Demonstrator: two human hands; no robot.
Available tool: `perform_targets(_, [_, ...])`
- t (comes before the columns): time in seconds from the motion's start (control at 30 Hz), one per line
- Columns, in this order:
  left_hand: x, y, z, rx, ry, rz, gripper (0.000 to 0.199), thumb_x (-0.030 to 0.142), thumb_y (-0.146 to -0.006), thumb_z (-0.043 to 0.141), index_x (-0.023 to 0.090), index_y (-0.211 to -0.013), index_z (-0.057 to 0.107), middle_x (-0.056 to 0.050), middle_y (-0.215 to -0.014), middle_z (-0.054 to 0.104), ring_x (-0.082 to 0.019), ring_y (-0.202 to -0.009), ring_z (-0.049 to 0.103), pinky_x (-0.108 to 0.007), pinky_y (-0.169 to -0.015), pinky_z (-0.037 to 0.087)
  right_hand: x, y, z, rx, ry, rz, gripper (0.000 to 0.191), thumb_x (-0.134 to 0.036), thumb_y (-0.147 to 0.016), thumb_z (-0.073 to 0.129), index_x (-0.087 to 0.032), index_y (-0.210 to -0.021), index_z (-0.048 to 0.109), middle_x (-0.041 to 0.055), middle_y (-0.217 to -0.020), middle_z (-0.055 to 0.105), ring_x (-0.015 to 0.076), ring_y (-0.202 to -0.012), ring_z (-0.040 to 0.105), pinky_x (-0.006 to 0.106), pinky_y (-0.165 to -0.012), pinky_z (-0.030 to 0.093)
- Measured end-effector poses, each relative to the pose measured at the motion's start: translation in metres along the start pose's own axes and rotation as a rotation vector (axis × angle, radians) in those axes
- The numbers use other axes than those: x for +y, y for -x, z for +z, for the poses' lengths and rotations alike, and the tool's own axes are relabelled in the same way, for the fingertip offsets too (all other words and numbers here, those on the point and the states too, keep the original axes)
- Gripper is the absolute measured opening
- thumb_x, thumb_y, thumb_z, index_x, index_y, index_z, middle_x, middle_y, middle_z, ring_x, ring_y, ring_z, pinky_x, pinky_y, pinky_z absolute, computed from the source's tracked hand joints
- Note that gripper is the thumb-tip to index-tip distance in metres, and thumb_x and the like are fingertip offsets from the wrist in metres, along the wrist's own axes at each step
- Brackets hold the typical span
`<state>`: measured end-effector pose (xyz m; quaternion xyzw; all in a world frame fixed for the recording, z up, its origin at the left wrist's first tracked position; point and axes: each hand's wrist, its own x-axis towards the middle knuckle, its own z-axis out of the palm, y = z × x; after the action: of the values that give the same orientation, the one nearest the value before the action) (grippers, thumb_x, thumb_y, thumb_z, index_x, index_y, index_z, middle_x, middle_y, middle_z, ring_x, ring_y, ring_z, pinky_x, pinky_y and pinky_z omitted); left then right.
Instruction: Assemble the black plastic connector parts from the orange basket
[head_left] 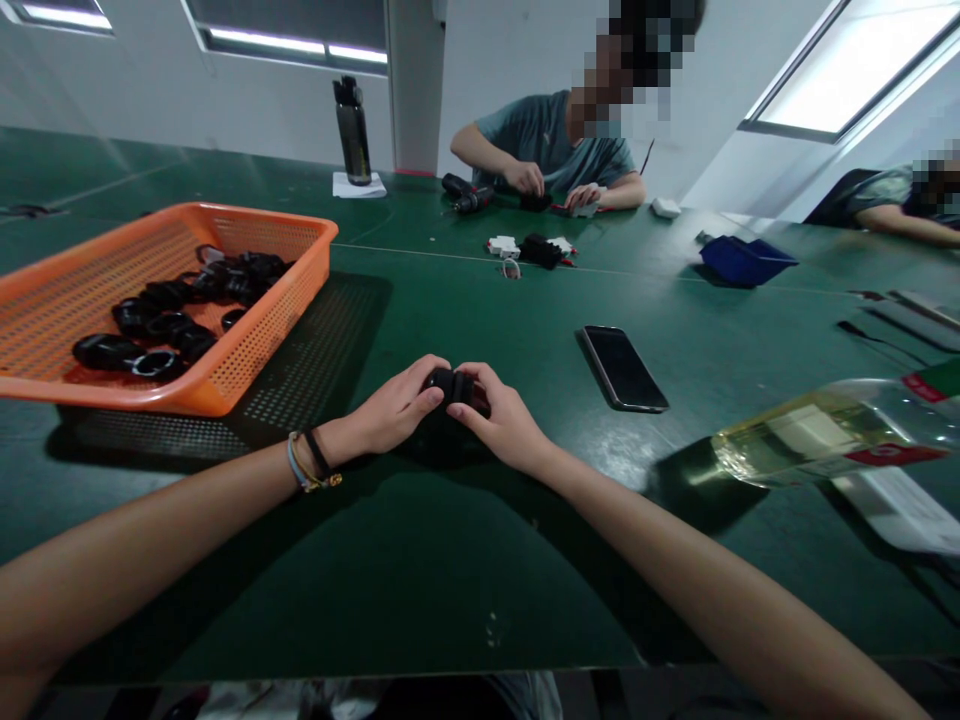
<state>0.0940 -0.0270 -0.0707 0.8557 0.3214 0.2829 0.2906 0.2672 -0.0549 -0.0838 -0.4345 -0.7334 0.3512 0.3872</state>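
Observation:
Near the middle of the green table (420, 580), my left hand (397, 408) and my right hand (504, 415) grip a small black part (452, 386) from either side. Its two dark sections sit side by side between my fingertips; whether they are joined I cannot tell. My left wrist wears bracelets. To the left, an orange perforated basket (214, 385) holds several black round parts (169, 325), some of them ring-shaped.
A phone (624, 368) and a bottle of yellow liquid (817, 435) lie to the right. Farther back are a blue bin (746, 260), small white and black parts (536, 250), a drill (469, 195), a dark bottle (352, 135) and a seated person (547, 130). Another person sits far right.

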Motion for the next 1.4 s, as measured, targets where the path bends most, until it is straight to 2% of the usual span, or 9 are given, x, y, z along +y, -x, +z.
perform_targets(0.1, [0.0,-0.002,-0.001,-0.015,0.045,-0.033,0.043,0.052,-0.085,0.026,0.015,-0.095,0.045,-0.006,-0.088,0.053,-0.019,-0.08,0.051,-0.033,-0.075,0.042,-0.001,0.001,0.001,0.032,0.159,-0.052,0.034,-0.034,-0.077,0.058,-0.019,-0.105,0.046,0.0034,-0.086,0.059,0.0151,-0.07,0.055,0.031,-0.065,0.046])
perform_targets(0.2, [0.0,-0.003,-0.001,-0.051,0.117,-0.089,0.039,0.048,-0.083,0.03,0.015,-0.098,0.044,-0.003,-0.08,0.053,-0.018,-0.074,0.051,-0.03,-0.068,0.041,0.001,0.001,0.001,0.093,0.239,-0.151,0.032,-0.034,-0.079,0.055,-0.019,-0.107,0.046,0.0074,-0.097,0.06,0.0179,-0.08,0.057,0.034,-0.072,0.048])
perform_targets(0.33, [-0.001,-0.004,0.0,-0.086,0.222,-0.165,0.035,0.049,-0.08,0.035,0.016,-0.087,0.044,0.002,-0.065,0.047,-0.014,-0.061,0.046,-0.026,-0.06,0.037,0.003,0.002,0.001,0.138,0.283,-0.258,0.033,-0.036,-0.082,0.05,-0.019,-0.11,0.045,0.0109,-0.108,0.059,0.0223,-0.098,0.056,0.04,-0.083,0.046])
perform_targets(0.57, [0.003,0.0,0.002,-0.107,0.382,-0.174,0.035,0.051,-0.079,0.041,0.016,-0.085,0.042,0.004,-0.062,0.046,-0.012,-0.059,0.043,-0.025,-0.061,0.037,0.005,0.002,-0.001,0.147,0.297,-0.323,0.037,-0.044,-0.086,0.043,-0.02,-0.113,0.044,0.0118,-0.107,0.059,0.0228,-0.098,0.056,0.042,-0.085,0.046])
perform_targets(0.7, [0.007,0.001,0.005,-0.094,0.458,-0.197,0.037,0.052,-0.079,0.042,0.016,-0.089,0.042,0.004,-0.065,0.044,-0.011,-0.06,0.043,-0.025,-0.061,0.039,0.004,0.002,0.0,0.158,0.272,-0.286,0.034,-0.042,-0.086,0.042,-0.021,-0.112,0.043,0.0107,-0.105,0.059,0.0225,-0.097,0.056,0.041,-0.084,0.046])
perform_targets(0.87, [0.011,0.003,0.008,-0.046,0.471,-0.236,0.036,0.048,-0.082,0.041,0.015,-0.096,0.043,0.0,-0.076,0.047,-0.013,-0.071,0.047,-0.027,-0.067,0.044,-0.002,0.004,0.003,0.166,0.211,-0.202,0.031,-0.034,-0.083,0.046,-0.021,-0.111,0.043,0.0101,-0.107,0.058,0.022,-0.098,0.055,0.041,-0.083,0.046])
perform_targets(1.0, [0.014,0.004,0.008,-0.028,0.417,-0.223,0.037,0.048,-0.083,0.039,0.015,-0.1,0.044,-0.003,-0.084,0.049,-0.014,-0.075,0.047,-0.027,-0.07,0.045,-0.007,0.007,0.006,0.183,0.173,-0.168,0.031,-0.03,-0.081,0.047,-0.02,-0.111,0.043,0.0105,-0.107,0.057,0.0215,-0.095,0.055,0.039,-0.081,0.046])
perform_targets(1.17, [0.016,0.007,0.006,0.019,0.296,-0.156,0.041,0.051,-0.084,0.038,0.015,-0.103,0.044,-0.007,-0.096,0.051,-0.019,-0.091,0.048,-0.032,-0.084,0.041,-0.012,0.009,0.009,0.206,0.107,-0.125,0.03,-0.035,-0.083,0.045,-0.021,-0.109,0.043,0.008,-0.102,0.058,0.0201,-0.087,0.056,0.037,-0.076,0.047])
perform_targets(1.4, [0.015,0.008,0.005,0.042,0.172,-0.1,0.052,0.061,-0.083,0.031,0.014,-0.106,0.043,-0.008,-0.097,0.053,-0.02,-0.09,0.051,-0.033,-0.083,0.043,-0.013,0.01,0.012,0.19,-0.008,-0.052,0.03,-0.038,-0.084,0.045,-0.022,-0.109,0.042,0.0061,-0.096,0.058,0.0197,-0.084,0.057,0.036,-0.074,0.047])
